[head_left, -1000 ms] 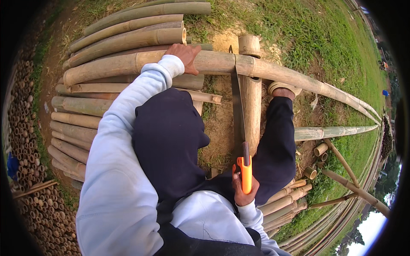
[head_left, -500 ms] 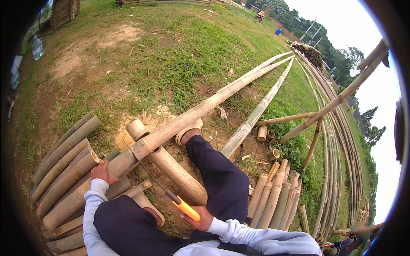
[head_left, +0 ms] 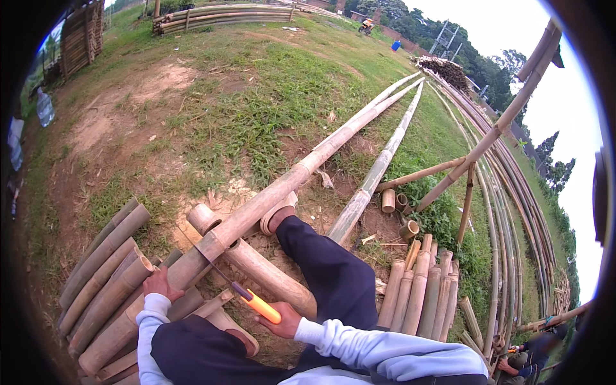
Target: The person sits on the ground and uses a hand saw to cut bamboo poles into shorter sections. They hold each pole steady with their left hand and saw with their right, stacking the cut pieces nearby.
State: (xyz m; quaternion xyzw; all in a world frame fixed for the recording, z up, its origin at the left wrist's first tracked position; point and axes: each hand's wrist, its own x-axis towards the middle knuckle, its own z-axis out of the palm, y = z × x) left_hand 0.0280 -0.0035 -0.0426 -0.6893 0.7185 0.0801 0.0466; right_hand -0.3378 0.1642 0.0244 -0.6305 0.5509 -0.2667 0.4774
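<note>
Both hands on the job: saw across a bamboo pole.
Right hand [head_left: 284, 320] wrapped round the orange handle of the saw [head_left: 264, 308]; blade crosses the pole [head_left: 258, 214], depth of any cut too small to tell. Left hand [head_left: 162, 285] laid on the pole toward its near end, thumb spread, not closed round it. Pole lies over the far end of a thick bamboo log [head_left: 273, 280], blade just left of log. Short bamboo pieces [head_left: 102, 273] beside left hand, more pieces [head_left: 419, 283] right of the person's knee, on the ground.
</note>
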